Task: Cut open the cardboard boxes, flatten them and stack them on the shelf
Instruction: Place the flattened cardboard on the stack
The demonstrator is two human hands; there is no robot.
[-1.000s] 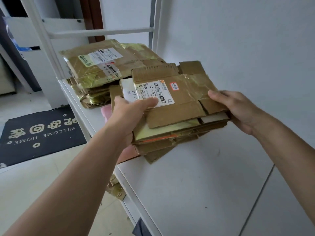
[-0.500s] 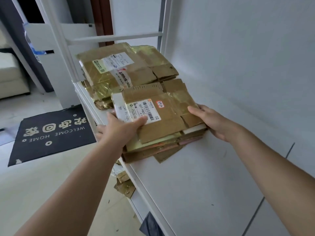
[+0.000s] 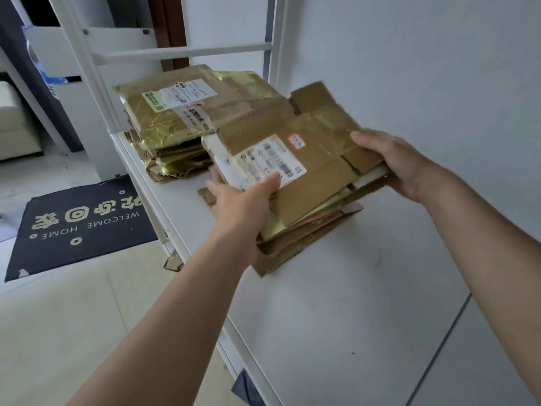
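Both hands, left hand (image 3: 243, 200) and right hand (image 3: 392, 162), are gripping the flattened-box bundle (image 3: 295, 183) above the shelf (image 3: 336, 303). Risk: loose lower sheets are slipping out, likely fanning or dropping.

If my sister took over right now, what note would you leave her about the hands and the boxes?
Left hand: grip on the near edge of the held bundle of flattened boxes, thumb on its label.
Right hand: grip on the bundle's far edge.
The bundle sits low over the white shelf, beside the stack of flattened boxes.
Done: these boxes are flattened.
Left: set the bundle down with the stack.
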